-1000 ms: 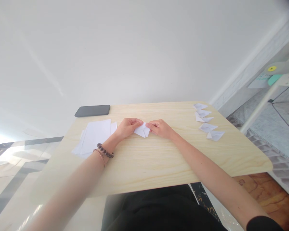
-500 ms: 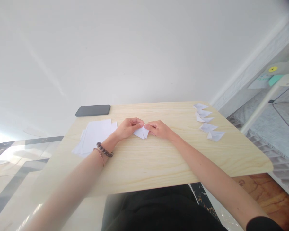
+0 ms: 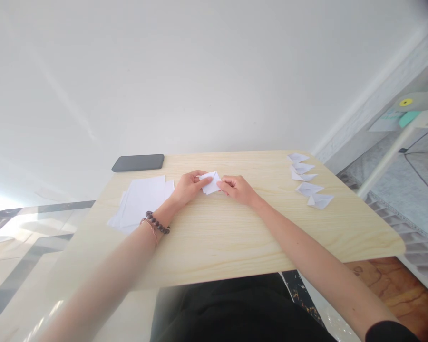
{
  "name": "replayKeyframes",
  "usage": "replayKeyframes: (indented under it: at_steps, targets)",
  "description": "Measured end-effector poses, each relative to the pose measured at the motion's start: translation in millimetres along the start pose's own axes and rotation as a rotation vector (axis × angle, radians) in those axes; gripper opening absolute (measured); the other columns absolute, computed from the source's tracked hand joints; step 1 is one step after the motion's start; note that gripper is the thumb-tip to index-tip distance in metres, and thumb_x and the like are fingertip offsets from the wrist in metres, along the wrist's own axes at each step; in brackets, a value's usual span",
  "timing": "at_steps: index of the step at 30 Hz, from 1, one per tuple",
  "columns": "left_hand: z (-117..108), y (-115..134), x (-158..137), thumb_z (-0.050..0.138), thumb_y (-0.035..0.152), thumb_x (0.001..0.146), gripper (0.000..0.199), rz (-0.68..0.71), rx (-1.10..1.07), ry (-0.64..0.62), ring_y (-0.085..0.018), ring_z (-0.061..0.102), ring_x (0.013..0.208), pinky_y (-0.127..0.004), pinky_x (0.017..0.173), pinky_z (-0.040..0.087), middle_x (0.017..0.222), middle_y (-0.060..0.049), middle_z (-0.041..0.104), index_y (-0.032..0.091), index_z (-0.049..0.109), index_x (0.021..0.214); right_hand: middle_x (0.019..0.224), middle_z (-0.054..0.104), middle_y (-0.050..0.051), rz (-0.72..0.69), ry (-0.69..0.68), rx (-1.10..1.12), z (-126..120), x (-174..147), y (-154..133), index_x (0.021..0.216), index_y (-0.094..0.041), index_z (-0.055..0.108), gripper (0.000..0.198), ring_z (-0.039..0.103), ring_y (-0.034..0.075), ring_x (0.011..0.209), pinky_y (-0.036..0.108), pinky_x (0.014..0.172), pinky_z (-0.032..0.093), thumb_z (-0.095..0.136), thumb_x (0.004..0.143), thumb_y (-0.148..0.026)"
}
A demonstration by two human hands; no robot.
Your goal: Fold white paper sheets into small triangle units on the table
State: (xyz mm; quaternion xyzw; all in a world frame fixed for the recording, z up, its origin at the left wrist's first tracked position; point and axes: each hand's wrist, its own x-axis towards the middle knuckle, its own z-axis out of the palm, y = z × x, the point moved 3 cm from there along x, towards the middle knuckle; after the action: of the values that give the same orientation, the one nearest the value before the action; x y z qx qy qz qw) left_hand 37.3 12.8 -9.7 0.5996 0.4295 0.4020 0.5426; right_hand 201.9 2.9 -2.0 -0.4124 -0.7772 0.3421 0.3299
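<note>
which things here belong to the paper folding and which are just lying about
Likely part of the job:
folded white paper, in left hand and right hand
white sheets, left side of the wooden table
folded paper pieces, table's right side

Probably just lying about:
dark smartphone, far left corner

From the middle of the view, a dark phone [image 3: 138, 163] lay flat at 9 o'clock, at the far corner of the pale wooden table [image 3: 214, 251], whose top spread toward 6 o'clock. A plain white wall [image 3: 207, 71] rose at 12 o'clock, directly behind the table. Between 2 and 3 o'clock stood a white frame [image 3: 385, 159], bearing a yellow disc [image 3: 405, 102] and, just below it, a teal piece [image 3: 409, 118]. Brown marbled flooring [image 3: 392, 287] showed at 4 o'clock, a black gold-flecked strip [image 3: 303, 294] at 5. At 8 o'clock a dark band [image 3: 24, 273] crossed the pale floor [image 3: 3, 261].
</note>
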Motion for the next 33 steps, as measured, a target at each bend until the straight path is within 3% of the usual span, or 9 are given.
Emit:
replayKeyframes:
  at_steps: [3, 9, 18, 26, 29, 33]
  targets:
    - [-0.6, 1.1, -0.9, 0.062, 0.045, 0.068, 0.039, 0.005, 0.000, 0.015, -0.010, 0.053, 0.058, -0.021, 0.051, 0.037, 0.073, -0.003, 0.062, 0.013, 0.057, 0.090, 0.053, 0.045, -0.003, 0.018, -0.062, -0.001, 2.5, 0.3, 1.0, 0.057, -0.015, 0.048, 0.037, 0.038, 0.007, 0.048, 0.021, 0.048, 0.029, 0.043, 0.080, -0.043]
    - [3.9, 7.7, -3.5, 0.057, 0.049, 0.070, 0.038, 0.056, 0.167, -0.052, -0.012, 0.053, 0.066, -0.022, 0.059, 0.038, 0.075, -0.001, 0.061, 0.013, 0.062, 0.083, 0.055, 0.044, -0.004, 0.031, 0.021, 0.091, 1.5, 1.8, 2.2, 0.067, -0.017, 0.048, 0.030, 0.040, 0.007, 0.049, 0.020, 0.049, 0.032, 0.042, 0.081, -0.042]
    - [1.7, 6.6, -4.1, 0.052, 0.049, 0.074, 0.040, 0.079, 0.255, -0.079, -0.012, 0.051, 0.062, -0.021, 0.055, 0.036, 0.070, -0.002, 0.060, 0.012, 0.064, 0.084, 0.051, 0.046, -0.004, 0.033, -0.134, 0.057, -0.2, -1.3, 1.7, 0.057, -0.016, 0.047, 0.031, 0.033, 0.005, 0.044, 0.020, 0.045, 0.026, 0.046, 0.079, -0.039]
    - [2.9, 1.1, 1.4, 0.065, 0.040, 0.066, 0.042, 0.084, 0.039, -0.012, -0.016, 0.059, 0.077, -0.027, 0.068, 0.046, 0.087, -0.007, 0.064, 0.012, 0.056, 0.096, 0.062, 0.059, 0.001, 0.024, 0.060, 0.043, -1.8, 1.8, 6.5, 0.064, -0.016, 0.054, 0.034, 0.046, 0.008, 0.053, 0.021, 0.054, 0.037, 0.042, 0.082, -0.042]
    - [-0.1, -0.9, 2.4, 0.062, 0.040, 0.069, 0.036, 0.113, 0.135, 0.033, -0.016, 0.059, 0.075, -0.028, 0.069, 0.046, 0.083, -0.006, 0.065, 0.013, 0.058, 0.092, 0.072, 0.062, 0.002, 0.013, 0.123, 0.000, -1.9, 2.8, 6.0, 0.077, -0.017, 0.059, 0.027, 0.050, 0.008, 0.057, 0.021, 0.056, 0.040, 0.046, 0.080, -0.040]
    - [-4.3, 5.5, 0.4, 0.056, 0.037, 0.074, 0.026, 0.266, 0.447, 0.120, -0.014, 0.057, 0.075, -0.027, 0.071, 0.044, 0.084, -0.003, 0.064, 0.017, 0.063, 0.090, 0.090, 0.060, 0.003, -0.068, 0.256, -0.025, -6.9, 3.9, 6.5, 0.096, -0.021, 0.057, 0.025, 0.052, 0.008, 0.061, 0.021, 0.055, 0.042, 0.055, 0.075, -0.034]
